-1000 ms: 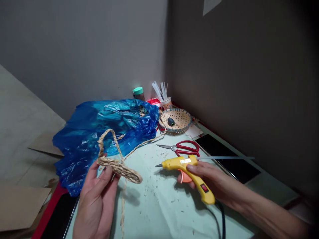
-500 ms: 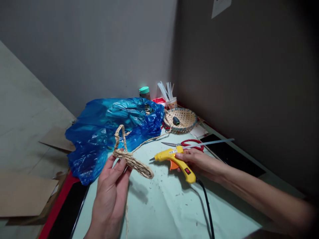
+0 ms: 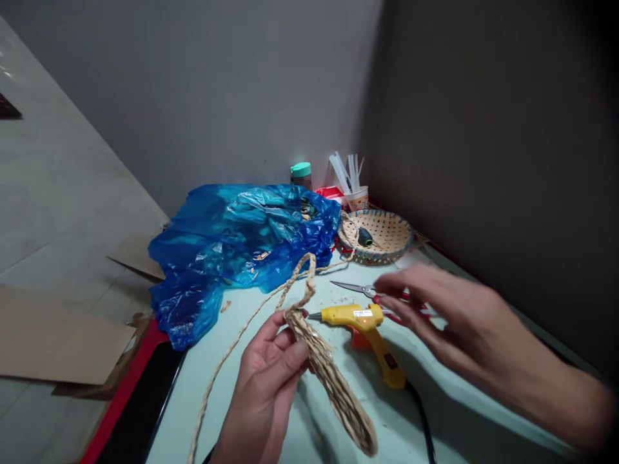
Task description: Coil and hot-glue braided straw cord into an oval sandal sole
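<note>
My left hand pinches one end of a coiled, flattened braid of straw cord, which slants down to the right. A loop of the cord stands up above my fingers, and a long strand trails off to the left. The yellow glue gun lies on the table, its nozzle pointing left, close to the braid. My right hand, blurred, hovers over the scissors just right of the glue gun, fingers apart and holding nothing; it partly hides the red scissor handles.
A blue plastic bag covers the table's back left. Behind and right are a woven basket holding a dark spool, a cup of glue sticks and a green-lidded jar. The gun's black cord runs toward the front.
My right hand has let go of the glue gun, now lying on the table, and has lifted off it. The coiled braid has turned and come nearer in my left hand. The view has shifted left.
</note>
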Demonstrator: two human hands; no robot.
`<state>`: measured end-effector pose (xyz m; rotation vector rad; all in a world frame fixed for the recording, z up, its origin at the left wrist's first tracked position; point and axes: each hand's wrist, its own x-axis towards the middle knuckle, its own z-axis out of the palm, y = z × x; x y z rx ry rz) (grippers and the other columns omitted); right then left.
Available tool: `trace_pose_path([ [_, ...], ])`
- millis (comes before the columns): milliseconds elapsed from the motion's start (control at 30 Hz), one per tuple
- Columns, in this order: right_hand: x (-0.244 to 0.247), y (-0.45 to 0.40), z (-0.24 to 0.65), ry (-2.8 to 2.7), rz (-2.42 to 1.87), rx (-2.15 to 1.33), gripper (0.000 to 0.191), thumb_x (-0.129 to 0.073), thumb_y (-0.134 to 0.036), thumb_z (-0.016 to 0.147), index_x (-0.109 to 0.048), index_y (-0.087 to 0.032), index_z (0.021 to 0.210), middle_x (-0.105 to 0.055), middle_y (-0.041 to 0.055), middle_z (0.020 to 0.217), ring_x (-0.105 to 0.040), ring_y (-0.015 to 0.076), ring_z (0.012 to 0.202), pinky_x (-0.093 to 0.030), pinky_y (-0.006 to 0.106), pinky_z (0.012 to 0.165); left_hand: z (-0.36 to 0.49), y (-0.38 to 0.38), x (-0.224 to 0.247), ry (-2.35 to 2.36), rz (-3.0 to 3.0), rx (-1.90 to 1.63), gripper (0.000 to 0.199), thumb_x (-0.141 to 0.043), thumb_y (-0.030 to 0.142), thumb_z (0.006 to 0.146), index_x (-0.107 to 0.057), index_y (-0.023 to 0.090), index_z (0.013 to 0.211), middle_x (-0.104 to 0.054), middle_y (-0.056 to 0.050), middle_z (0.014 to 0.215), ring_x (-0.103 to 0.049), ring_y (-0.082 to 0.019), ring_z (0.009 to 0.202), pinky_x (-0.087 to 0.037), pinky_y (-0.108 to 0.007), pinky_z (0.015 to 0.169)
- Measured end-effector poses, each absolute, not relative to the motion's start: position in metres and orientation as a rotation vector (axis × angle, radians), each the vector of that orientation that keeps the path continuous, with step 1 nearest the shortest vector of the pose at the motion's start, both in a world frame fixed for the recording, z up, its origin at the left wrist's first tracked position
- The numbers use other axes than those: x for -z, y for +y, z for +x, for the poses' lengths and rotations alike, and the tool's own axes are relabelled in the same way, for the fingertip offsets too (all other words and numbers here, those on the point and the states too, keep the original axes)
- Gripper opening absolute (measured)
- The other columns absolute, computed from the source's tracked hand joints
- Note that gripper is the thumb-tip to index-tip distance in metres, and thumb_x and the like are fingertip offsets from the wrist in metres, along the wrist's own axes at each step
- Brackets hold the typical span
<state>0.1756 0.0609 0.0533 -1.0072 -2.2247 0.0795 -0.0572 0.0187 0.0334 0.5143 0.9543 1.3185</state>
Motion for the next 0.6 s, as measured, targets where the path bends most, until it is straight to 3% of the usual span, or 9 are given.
trace_pose_path([
  [100, -0.082, 0.073, 0.165, -2.205, -0.791, -0.029, 0.031, -0.05, -0.023, 0.103, -0.056, -0.01, 0.131, -0.061, 0.013, 0.129, -0.055, 0.0212, 0.12, -0.044, 0.032, 0.101, -0.051, 0.015, -0.034, 0.955, 0.594, -1.277, 0.03, -0.082, 0.015, 0.075, -0.075, 0.015, 0.104, -0.073, -0.006, 0.085, -0.068, -0.014, 0.077, -0.053, -0.021, 0.074],
  [200, -0.089, 0.086, 0.153, -2.348, -0.643, -0.146, 0.034, -0.048, -0.026, 0.105, -0.055, -0.012, 0.135, -0.055, 0.0108, 0.14, -0.043, 0.0216, 0.135, -0.033, 0.036, 0.114, -0.049, 0.013, -0.033, 0.962, 0.593, -1.269, 0.036, -0.082, 0.016, 0.075, -0.074, 0.016, 0.11, -0.076, -0.009, 0.095, -0.07, -0.017, 0.082, -0.054, -0.026, 0.077],
  [367, -0.076, 0.096, 0.14, -2.456, -0.558, -0.269, 0.022, -0.047, -0.023, 0.105, -0.067, -0.013, 0.111, -0.062, 0.0077, 0.102, -0.054, 0.0211, 0.099, -0.039, 0.045, 0.098, -0.051, 0.015, -0.032, 0.949, 0.514, -1.264, 0.06, -0.082, 0.015, 0.075, -0.067, 0.027, 0.131, -0.077, -0.006, 0.093, -0.073, -0.021, 0.086, -0.055, -0.033, 0.084],
  [500, -0.067, 0.09, 0.141, -2.377, -0.561, -0.293, 0.021, -0.049, -0.009, 0.098, -0.068, -0.007, 0.108, -0.058, 0.0074, 0.09, -0.05, 0.0191, 0.088, -0.042, 0.042, 0.087, -0.051, 0.017, -0.033, 1.008, 0.447, -1.282, 0.055, -0.085, 0.015, 0.07, -0.073, 0.025, 0.123, -0.078, -0.007, 0.101, -0.074, -0.025, 0.095, -0.055, -0.036, 0.09],
  [600, -0.058, 0.079, 0.141, -2.325, -0.588, -0.253, 0.02, -0.052, -0.006, 0.094, -0.068, -0.005, 0.106, -0.057, 0.0075, 0.088, -0.05, 0.0202, 0.089, -0.043, 0.043, 0.088, -0.05, 0.017, -0.033, 1.094, 0.418, -1.279, 0.046, -0.087, 0.017, 0.068, -0.078, 0.022, 0.114, -0.078, -0.008, 0.1, -0.075, -0.024, 0.094, -0.057, -0.031, 0.084],
])
